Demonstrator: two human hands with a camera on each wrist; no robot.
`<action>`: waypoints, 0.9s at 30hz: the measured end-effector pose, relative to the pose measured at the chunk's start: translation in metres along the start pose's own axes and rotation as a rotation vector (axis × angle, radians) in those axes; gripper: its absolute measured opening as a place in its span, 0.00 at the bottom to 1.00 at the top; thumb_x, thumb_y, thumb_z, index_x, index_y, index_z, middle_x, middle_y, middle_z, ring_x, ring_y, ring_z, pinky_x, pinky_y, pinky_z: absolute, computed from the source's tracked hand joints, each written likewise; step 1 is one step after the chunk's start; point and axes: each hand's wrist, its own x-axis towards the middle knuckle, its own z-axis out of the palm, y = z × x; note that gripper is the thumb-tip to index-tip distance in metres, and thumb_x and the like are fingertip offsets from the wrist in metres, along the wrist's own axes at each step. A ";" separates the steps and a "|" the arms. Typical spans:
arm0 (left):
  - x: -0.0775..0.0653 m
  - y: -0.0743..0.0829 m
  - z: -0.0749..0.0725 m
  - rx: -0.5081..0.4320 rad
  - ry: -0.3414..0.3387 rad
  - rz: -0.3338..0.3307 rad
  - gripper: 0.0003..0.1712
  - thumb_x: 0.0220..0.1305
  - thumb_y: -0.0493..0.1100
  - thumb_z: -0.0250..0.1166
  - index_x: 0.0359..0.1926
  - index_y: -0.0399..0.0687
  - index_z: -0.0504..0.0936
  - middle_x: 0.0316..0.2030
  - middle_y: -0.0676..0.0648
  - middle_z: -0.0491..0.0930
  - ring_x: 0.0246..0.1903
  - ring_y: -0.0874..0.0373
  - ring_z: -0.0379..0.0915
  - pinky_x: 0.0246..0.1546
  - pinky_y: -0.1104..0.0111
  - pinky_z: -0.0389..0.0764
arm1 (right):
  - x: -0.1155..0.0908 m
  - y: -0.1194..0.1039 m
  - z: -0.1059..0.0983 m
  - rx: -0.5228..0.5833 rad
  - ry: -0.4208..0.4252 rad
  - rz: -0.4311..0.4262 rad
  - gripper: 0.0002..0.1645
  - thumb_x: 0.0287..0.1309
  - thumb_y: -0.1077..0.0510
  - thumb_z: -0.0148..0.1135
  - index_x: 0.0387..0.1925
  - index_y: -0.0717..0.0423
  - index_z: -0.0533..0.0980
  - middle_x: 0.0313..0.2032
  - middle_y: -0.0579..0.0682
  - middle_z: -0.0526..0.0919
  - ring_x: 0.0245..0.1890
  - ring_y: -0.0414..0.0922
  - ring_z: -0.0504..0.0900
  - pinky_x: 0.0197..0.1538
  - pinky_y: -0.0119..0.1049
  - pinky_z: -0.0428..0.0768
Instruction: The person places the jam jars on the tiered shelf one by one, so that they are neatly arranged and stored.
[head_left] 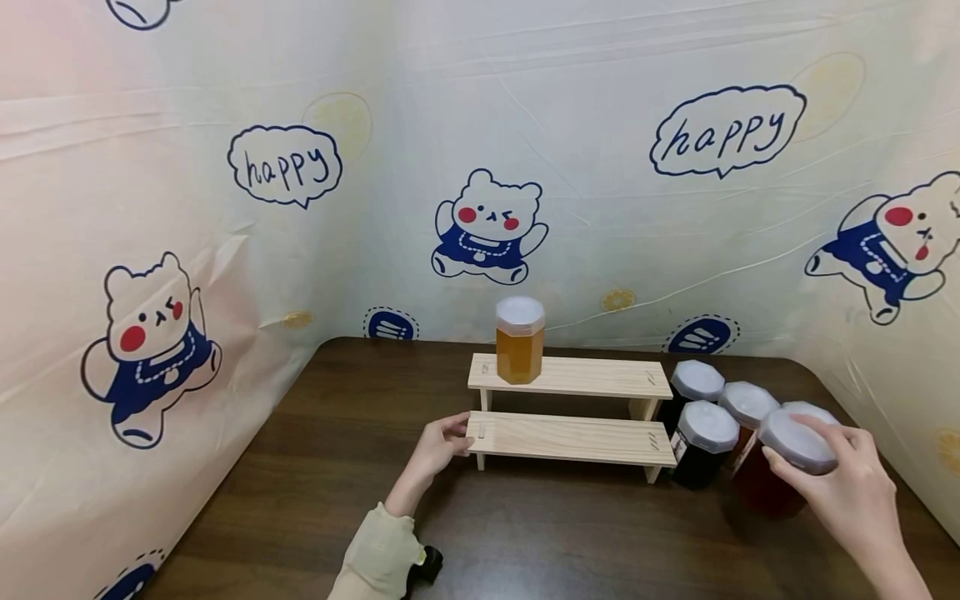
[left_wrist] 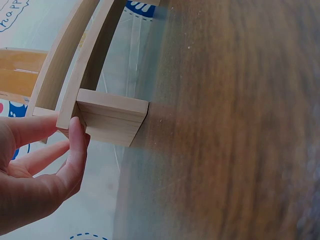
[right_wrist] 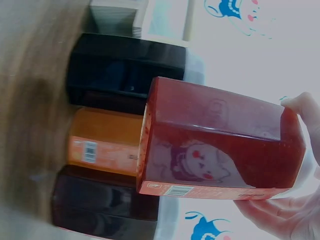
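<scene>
Red jar [head_left: 763, 492] hangs by its lid [head_left: 787, 444] from the right hand [head_left: 851, 479] near the right edge of the worktop [head_left: 322, 417]; the left hand [head_left: 435, 448] pinches the lower wooden shelf [head_left: 570, 437].

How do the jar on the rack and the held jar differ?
The rack jar looks golden amber; the held jar looks dark red. The rack jar stands on the upper tier; the held jar is gripped in the right hand. Both are faceted, with pale lids.

The left hand [head_left: 438, 447] holds a pinch; the right hand [head_left: 855, 479], partly hidden, seems curled in a wider grip.
</scene>
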 end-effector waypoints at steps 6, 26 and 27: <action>0.011 -0.020 -0.001 -0.013 0.008 -0.007 0.25 0.50 0.24 0.58 0.52 0.22 0.67 0.33 0.34 0.73 0.20 0.62 0.70 0.24 0.70 0.80 | 0.007 -0.009 -0.011 -0.023 -0.020 0.003 0.34 0.29 0.58 0.74 0.45 0.59 0.74 0.38 0.66 0.65 0.34 0.61 0.67 0.20 0.46 0.64; 0.012 -0.026 -0.001 -0.005 0.013 -0.001 0.25 0.50 0.25 0.58 0.52 0.22 0.67 0.33 0.35 0.73 0.21 0.62 0.70 0.25 0.68 0.80 | 0.034 -0.037 -0.018 0.041 -0.070 -0.040 0.33 0.33 0.56 0.73 0.47 0.58 0.74 0.40 0.63 0.67 0.37 0.58 0.67 0.23 0.28 0.60; 0.012 -0.024 -0.001 -0.012 0.013 -0.006 0.25 0.50 0.25 0.58 0.52 0.22 0.67 0.33 0.35 0.73 0.21 0.61 0.70 0.25 0.68 0.80 | 0.034 -0.039 -0.017 0.054 -0.070 -0.047 0.32 0.33 0.57 0.73 0.47 0.58 0.74 0.40 0.62 0.67 0.37 0.58 0.67 0.23 0.27 0.60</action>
